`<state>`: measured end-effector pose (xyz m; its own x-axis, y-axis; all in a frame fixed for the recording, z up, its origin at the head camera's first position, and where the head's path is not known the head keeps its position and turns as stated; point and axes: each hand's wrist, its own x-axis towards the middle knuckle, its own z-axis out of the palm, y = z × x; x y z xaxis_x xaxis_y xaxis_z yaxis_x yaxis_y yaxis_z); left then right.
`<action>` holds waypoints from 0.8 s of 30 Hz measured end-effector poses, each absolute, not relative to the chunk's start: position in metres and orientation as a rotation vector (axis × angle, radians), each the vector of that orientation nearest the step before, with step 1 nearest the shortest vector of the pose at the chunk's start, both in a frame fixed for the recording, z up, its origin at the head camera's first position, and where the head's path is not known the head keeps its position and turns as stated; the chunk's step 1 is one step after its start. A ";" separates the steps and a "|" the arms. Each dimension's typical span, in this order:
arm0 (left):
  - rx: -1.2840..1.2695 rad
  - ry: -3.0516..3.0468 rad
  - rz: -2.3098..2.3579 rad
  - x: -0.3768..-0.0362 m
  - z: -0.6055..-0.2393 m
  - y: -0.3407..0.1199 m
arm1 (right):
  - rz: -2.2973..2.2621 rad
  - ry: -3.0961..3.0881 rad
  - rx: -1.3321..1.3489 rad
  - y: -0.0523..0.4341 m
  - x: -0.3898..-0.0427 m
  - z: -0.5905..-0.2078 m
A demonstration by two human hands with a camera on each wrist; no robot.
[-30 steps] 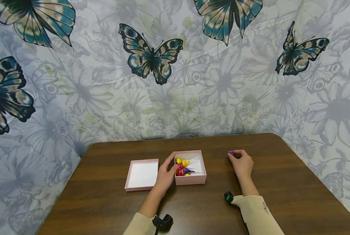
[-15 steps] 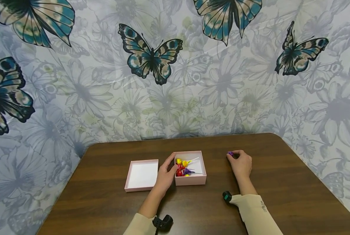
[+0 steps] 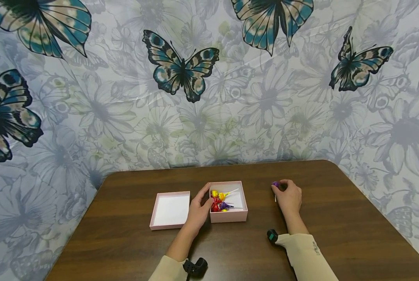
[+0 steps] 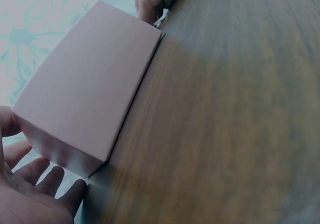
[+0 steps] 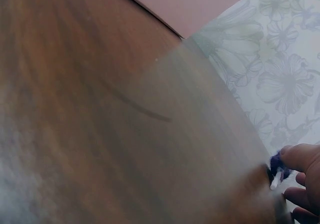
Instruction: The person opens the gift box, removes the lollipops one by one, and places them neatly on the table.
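Note:
A small pink box (image 3: 228, 214) sits mid-table with several wrapped lollipops (image 3: 219, 200) inside. My left hand (image 3: 198, 208) rests against the box's left wall, thumb on the rim; the left wrist view shows the box side (image 4: 90, 94) with my fingers (image 4: 45, 181) beside its corner. To the right of the box, my right hand (image 3: 288, 195) pinches a purple-wrapped lollipop (image 3: 275, 184) at the table surface, its white stick pointing down toward me. In the right wrist view the purple lollipop (image 5: 276, 165) shows at my fingertips (image 5: 300, 156).
An empty pink lid (image 3: 170, 210) lies open-side up just left of the box. The brown wooden table (image 3: 336, 218) has a rounded far-right corner. A butterfly-and-flower cloth (image 3: 209, 86) hangs behind and along both sides of the table.
My right hand has shifted slightly left with the purple lollipop, and its white stick now shows. The left hand stays at the box.

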<state>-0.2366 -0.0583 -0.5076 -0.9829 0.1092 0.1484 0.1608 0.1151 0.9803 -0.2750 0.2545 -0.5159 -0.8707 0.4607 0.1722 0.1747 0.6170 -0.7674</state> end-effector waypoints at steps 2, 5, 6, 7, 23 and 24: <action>-0.276 -2.318 -2.047 -0.237 -0.508 -0.059 | 1.126 -2.491 -0.504 0.254 -0.275 -0.516; -0.276 -2.314 -2.048 -0.237 -0.508 -0.059 | 1.117 -2.492 -0.485 0.253 -0.276 -0.515; -0.275 -2.311 -2.051 -0.236 -0.508 -0.059 | 1.112 -2.496 -0.477 0.253 -0.276 -0.515; -0.273 -2.311 -2.049 -0.237 -0.508 -0.060 | 1.109 -2.500 -0.470 0.253 -0.276 -0.514; -0.246 -2.348 -2.029 -0.237 -0.510 -0.059 | 1.188 -2.525 -0.387 0.249 -0.274 -0.513; -0.256 -2.349 -2.027 -0.237 -0.511 -0.059 | 1.201 -2.521 -0.385 0.249 -0.272 -0.513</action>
